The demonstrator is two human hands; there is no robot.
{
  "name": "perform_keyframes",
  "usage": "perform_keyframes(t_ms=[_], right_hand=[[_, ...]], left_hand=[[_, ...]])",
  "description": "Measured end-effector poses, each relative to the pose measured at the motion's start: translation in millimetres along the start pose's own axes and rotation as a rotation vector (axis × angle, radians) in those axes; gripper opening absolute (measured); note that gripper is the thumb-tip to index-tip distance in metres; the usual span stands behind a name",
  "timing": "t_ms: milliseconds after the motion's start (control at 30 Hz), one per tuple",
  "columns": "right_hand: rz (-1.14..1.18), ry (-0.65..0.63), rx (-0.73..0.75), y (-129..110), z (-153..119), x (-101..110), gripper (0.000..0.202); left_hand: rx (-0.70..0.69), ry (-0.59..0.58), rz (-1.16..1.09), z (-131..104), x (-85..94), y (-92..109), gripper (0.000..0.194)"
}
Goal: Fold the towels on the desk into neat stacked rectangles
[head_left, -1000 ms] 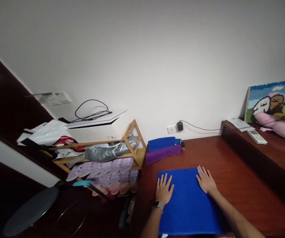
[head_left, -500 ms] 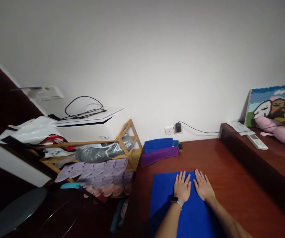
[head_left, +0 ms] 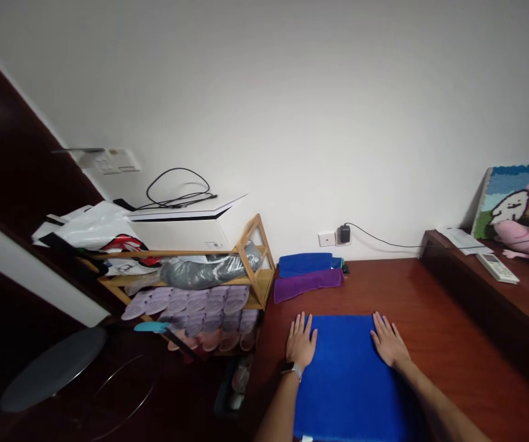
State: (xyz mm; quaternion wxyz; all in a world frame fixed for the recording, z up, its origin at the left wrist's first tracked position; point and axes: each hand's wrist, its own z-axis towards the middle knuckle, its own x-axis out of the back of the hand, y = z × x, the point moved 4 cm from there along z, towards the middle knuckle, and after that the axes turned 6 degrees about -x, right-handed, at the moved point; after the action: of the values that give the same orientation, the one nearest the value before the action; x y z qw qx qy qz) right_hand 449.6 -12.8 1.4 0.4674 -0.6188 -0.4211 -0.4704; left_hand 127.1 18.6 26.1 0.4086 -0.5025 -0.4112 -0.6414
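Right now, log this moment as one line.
left hand: flat, cloth's left edge | right hand: flat, cloth's right edge | blue cloth: spread on table | purple cloth: behind it

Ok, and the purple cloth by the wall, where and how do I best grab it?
Probably pinch its near long edge about midway, coming from the near side: the purple cloth lies long and low, with the folded blue cloth close behind it.
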Motion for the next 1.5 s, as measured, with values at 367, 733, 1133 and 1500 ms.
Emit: perform_keyframes(t_ms=[367,733,1133,1500], right_hand=[[0.064,0.057,0.028,-1,-5,-8,0.074],[0.079,0.022,0.031,-8,-9,8,0.072],[0.098,0.029,0.021,-6,-7,8,0.072],[0.037,-0.004,0.001,-3,-5,5,0.072]], left_hand=[[0.005,0.002,0.015,-1,-5.5,-6,0.060],[-0.305,0.053,-0.126,31,-3.9,138,0.061],[-0.012,-0.042,-0.008,9,-10.4,32,0.062],[0.031,0.022,0.006,-4,-6.3,3,0.062]])
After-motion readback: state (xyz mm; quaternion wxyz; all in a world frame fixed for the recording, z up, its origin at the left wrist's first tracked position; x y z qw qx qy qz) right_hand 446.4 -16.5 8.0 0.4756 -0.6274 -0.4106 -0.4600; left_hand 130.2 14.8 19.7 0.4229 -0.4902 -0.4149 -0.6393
